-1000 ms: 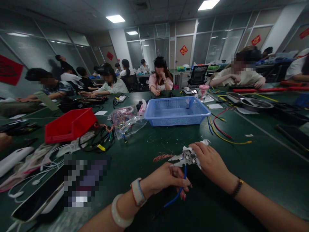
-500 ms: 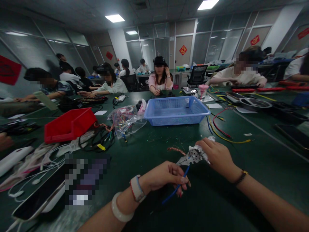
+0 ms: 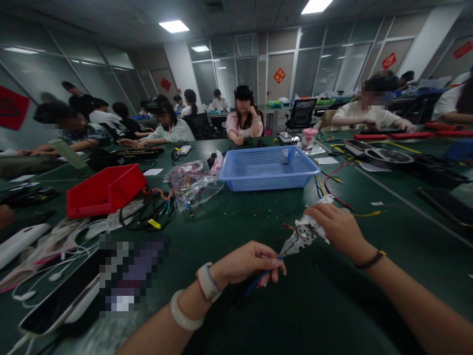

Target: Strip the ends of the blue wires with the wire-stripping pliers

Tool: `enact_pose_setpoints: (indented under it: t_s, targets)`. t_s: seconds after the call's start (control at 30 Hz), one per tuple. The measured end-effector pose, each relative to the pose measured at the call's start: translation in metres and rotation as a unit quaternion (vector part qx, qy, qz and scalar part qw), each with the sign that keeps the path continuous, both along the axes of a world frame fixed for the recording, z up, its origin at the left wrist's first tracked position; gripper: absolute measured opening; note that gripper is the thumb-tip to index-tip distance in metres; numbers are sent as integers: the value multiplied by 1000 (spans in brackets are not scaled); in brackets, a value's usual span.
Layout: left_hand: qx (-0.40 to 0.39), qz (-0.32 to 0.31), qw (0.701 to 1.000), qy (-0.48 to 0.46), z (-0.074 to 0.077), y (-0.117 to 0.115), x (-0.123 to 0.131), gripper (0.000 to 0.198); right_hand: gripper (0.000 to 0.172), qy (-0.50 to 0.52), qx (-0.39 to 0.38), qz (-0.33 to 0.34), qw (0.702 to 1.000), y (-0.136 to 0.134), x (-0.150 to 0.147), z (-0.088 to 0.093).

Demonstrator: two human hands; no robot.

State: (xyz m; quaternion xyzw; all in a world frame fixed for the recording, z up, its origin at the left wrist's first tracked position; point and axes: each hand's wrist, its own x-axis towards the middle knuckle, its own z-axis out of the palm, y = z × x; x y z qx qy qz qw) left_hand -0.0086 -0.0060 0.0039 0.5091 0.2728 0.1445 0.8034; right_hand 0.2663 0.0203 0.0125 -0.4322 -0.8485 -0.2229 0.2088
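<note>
Left hand (image 3: 247,264) fingers (image 3: 271,262) pinched a blue wire (image 3: 254,286); right hand (image 3: 338,229) fingers clamped a wire stripper (image 3: 301,236); on the desk (image 3: 240,217), a clear bag (image 3: 203,190) held coloured wires (image 3: 185,180).

Silver wire stripper (image 3: 300,238), handles wrapped in white, tilted tip-down to the left, tip touching a thin blue wire (image 3: 256,285)

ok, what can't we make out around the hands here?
Head view:
- wire stripper handles: hidden inside the right hand and a white wrap.
- blue wire tip at the stripper: too small and blurred.
- thing on the table beyond the left hand: covered by a pixelated patch.
</note>
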Motion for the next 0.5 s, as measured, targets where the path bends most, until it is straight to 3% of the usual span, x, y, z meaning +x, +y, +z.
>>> enact_pose_setpoints:
  t_s: [0.5]
  targets:
    - [59,-42,997,31,11,8,-12,24,24,0,-3,17,1000,5,3,-9]
